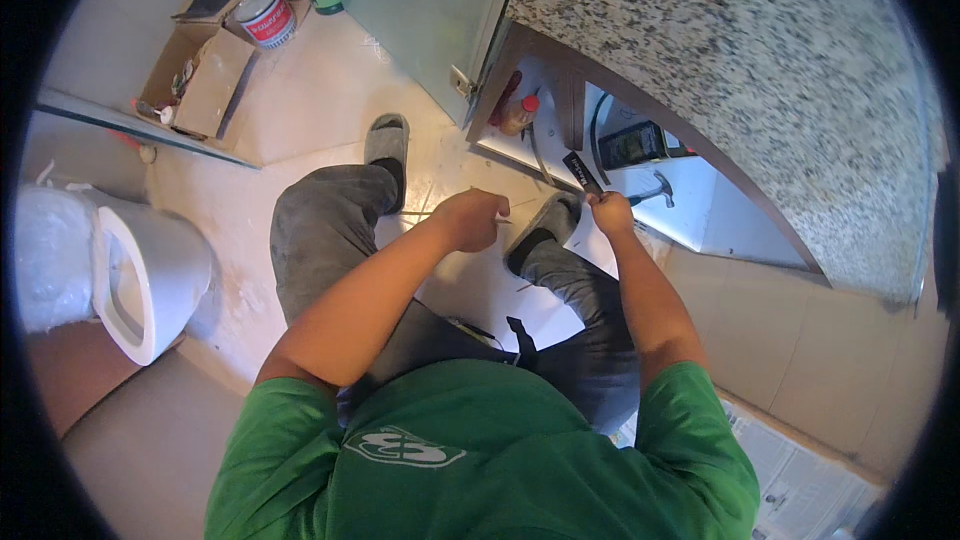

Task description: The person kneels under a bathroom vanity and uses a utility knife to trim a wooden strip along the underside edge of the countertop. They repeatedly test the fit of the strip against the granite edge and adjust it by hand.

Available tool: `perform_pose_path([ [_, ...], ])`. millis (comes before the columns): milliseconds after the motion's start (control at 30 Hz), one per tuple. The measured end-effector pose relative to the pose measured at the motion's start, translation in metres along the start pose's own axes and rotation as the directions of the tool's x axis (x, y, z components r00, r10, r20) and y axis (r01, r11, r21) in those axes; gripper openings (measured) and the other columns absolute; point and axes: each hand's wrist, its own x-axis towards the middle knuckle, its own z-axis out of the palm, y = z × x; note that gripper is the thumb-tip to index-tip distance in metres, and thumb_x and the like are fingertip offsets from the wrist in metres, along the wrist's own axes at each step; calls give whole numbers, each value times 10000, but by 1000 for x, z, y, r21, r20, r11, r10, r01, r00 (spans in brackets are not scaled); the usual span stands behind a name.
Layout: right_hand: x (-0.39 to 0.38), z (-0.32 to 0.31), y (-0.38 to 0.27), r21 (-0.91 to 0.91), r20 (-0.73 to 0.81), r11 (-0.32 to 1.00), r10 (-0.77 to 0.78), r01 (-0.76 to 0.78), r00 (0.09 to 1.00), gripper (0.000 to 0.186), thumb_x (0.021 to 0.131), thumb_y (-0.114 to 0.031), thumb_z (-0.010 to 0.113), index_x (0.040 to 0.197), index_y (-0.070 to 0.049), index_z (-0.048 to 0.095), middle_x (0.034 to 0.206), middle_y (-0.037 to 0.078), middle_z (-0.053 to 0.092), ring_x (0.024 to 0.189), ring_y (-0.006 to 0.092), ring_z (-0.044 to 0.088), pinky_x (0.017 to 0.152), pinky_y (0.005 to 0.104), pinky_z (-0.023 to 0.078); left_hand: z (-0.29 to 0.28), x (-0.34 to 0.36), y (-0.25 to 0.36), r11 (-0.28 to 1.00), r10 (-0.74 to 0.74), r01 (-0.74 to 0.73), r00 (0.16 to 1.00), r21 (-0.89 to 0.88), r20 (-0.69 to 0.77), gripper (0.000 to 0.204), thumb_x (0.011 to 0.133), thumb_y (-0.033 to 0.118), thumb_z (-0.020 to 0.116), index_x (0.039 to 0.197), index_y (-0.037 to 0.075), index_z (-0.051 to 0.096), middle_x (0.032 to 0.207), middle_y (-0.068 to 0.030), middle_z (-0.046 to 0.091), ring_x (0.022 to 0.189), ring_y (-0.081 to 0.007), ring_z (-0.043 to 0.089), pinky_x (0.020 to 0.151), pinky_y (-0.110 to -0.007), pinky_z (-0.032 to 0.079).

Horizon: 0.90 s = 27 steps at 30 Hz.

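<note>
I crouch on a bathroom floor in front of an open cabinet under a speckled granite countertop [760, 70]. My left hand [470, 219] is closed around a thin light-coloured object that sticks out to the right. Close beside my right foot, my right hand [608, 210] grips a small dark flat packet [581, 171] that points up and left. A hammer [655, 190] lies just right of that hand on the cabinet's white floor. Both hands hover above my grey slippers [388, 140].
A white toilet [150, 275] stands at the left. Paint cans [265, 15] and an open cardboard box [200, 75] sit at the top left. A red-capped bottle [520, 112] and a dark box [633, 145] stand inside the cabinet. Newspaper [800, 480] covers the floor at lower right.
</note>
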Motion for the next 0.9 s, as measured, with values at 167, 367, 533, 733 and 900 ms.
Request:
perform_pose_path([
  [167,51,33,41,-148,-11,988,-53,50,999,402,892,-362,699,1115,-29,667,1152,239,675,1059,427,666,907,502,545,-4,8,16,1000,4,-4,984,-1,178,408,850,139,638,1250,59,625,1138,-215,682,1084,-398,651,958,-472,504],
  [367,57,42,0,-512,109,858,16,43,994,439,861,-331,727,1207,-77,635,1230,131,650,1128,318,647,894,439,567,-4,-4,17,1000,-10,11,988,-7,155,378,885,272,621,1174,28,626,1093,-231,694,1062,-415,662,926,-510,515],
  [533,74,54,16,-571,108,813,-62,113,992,219,923,-223,598,1052,-111,735,1092,103,735,1038,300,703,849,434,578,-5,1,18,1000,-25,24,983,7,181,402,910,342,635,1166,31,627,1088,-220,696,1049,-402,669,908,-521,518],
  [733,59,42,5,-540,183,820,-107,191,977,245,924,-212,567,995,-69,753,1054,142,749,990,305,731,830,443,585,-13,-4,23,998,-67,67,967,8,245,410,930,346,619,1173,16,629,1118,-237,671,1077,-417,640,953,-521,491],
  [900,24,29,18,-489,125,859,-101,150,987,254,892,-199,559,1003,-57,739,1048,175,742,978,357,722,838,466,577,-10,-3,31,998,-48,52,980,-19,195,368,932,369,610,968,10,677,970,-232,695,949,-420,676,850,-531,523],
])
